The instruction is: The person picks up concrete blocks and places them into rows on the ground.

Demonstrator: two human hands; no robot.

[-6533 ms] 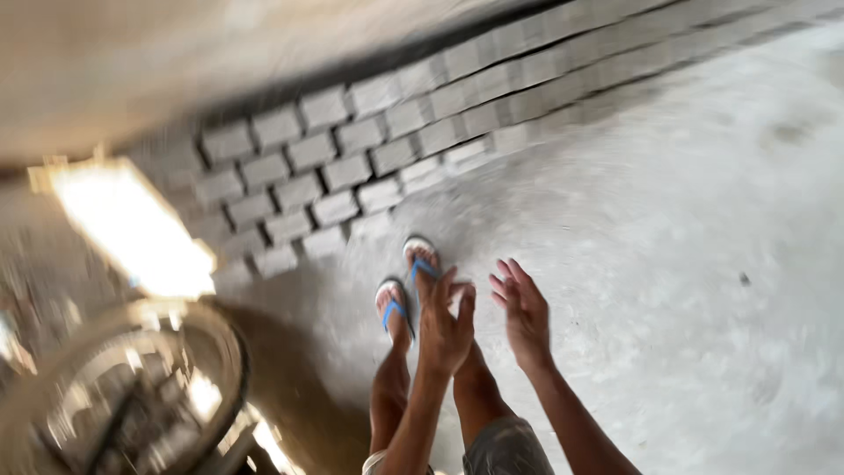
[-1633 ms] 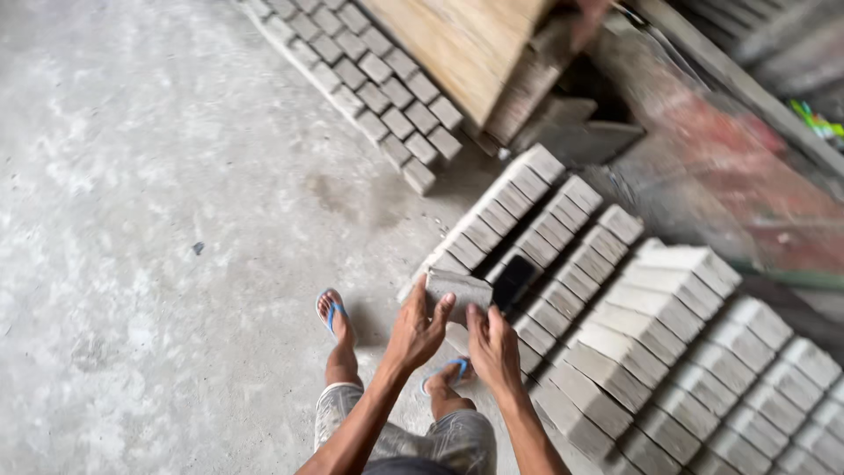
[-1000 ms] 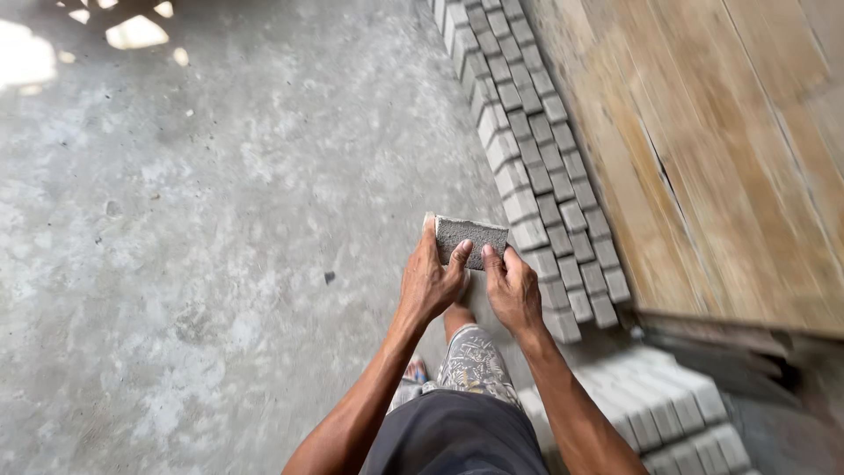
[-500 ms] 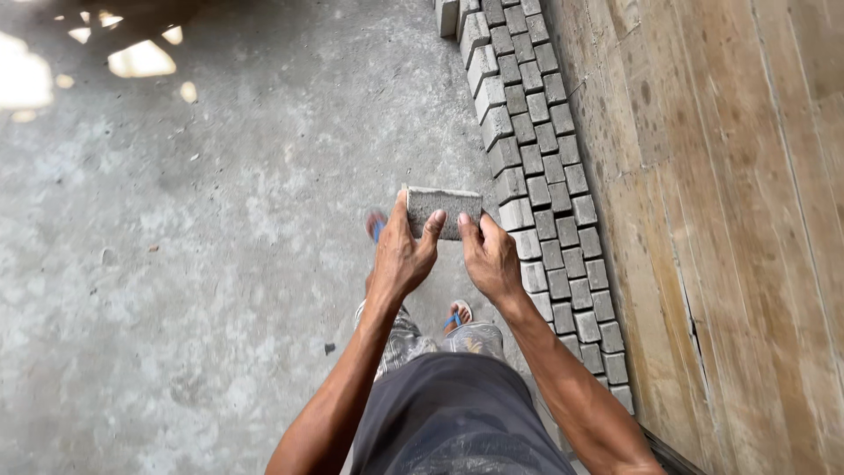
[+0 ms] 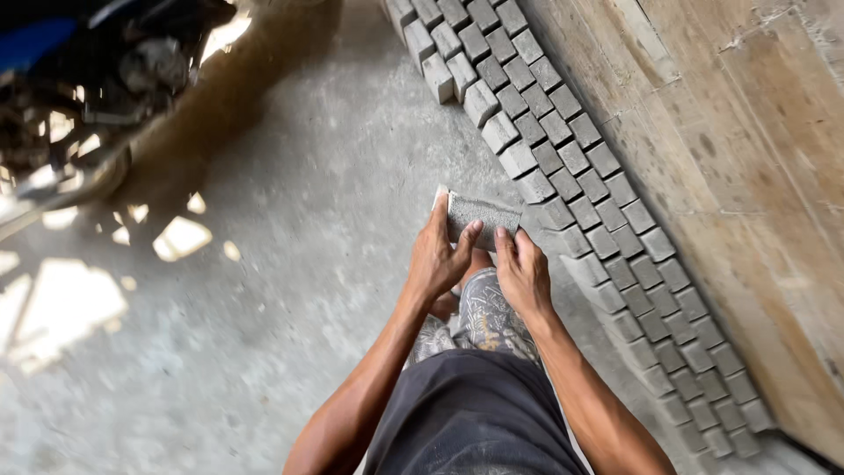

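Note:
Both of my hands hold one grey concrete paving block [image 5: 482, 215] in front of me at about waist height. My left hand [image 5: 439, 256] grips its left end, thumb on the top face. Its right end is clasped by my right hand [image 5: 522, 272]. The block hangs over the concrete floor, just left of long rows of similar grey blocks [image 5: 576, 180] laid on the ground.
The rows of blocks run along a rough wooden wall [image 5: 730, 149] on the right. A motorcycle [image 5: 79, 97] stands at the upper left. Sunlit patches [image 5: 61, 308] mark the concrete floor [image 5: 264, 290] on the left.
I have walked along the block rows carrying the block in both hands. The view has swung, and a motorcycle has come into sight at the upper left.

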